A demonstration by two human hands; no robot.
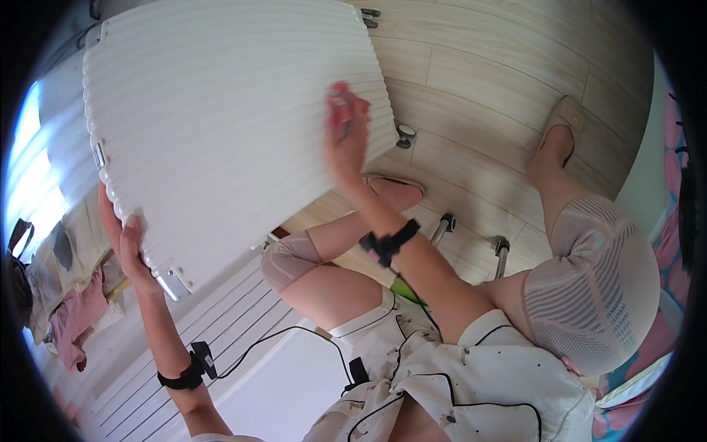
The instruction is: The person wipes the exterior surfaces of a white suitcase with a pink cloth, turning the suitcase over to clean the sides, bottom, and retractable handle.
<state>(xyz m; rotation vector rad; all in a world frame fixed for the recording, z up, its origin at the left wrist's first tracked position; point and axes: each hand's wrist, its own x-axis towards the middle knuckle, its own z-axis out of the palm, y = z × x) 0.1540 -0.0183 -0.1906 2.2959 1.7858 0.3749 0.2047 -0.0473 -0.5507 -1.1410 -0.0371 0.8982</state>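
A white ribbed hard-shell suitcase [221, 121] stands tilted before me, its broad face towards me and its dark wheels [405, 136] at the right. My left hand [131, 248] grips its left edge near a silver metal corner guard [173, 284]; the thumb lies on the face and the other fingers are partly hidden behind the edge. In my right hand [348, 152] is a crumpled red cloth [339, 108], held against or just over the ribbed face near the wheel side. Both hand and cloth are blurred.
Chrome legs with black casters [447, 222] stand on the pale plank floor [486, 83] between my feet. Left, clothes [77, 315] hang or lie near a bright window. A white slatted panel [221, 320] is below the suitcase. Patterned bedding [671, 276] lies at right. Cables run from black wrist straps [389, 243].
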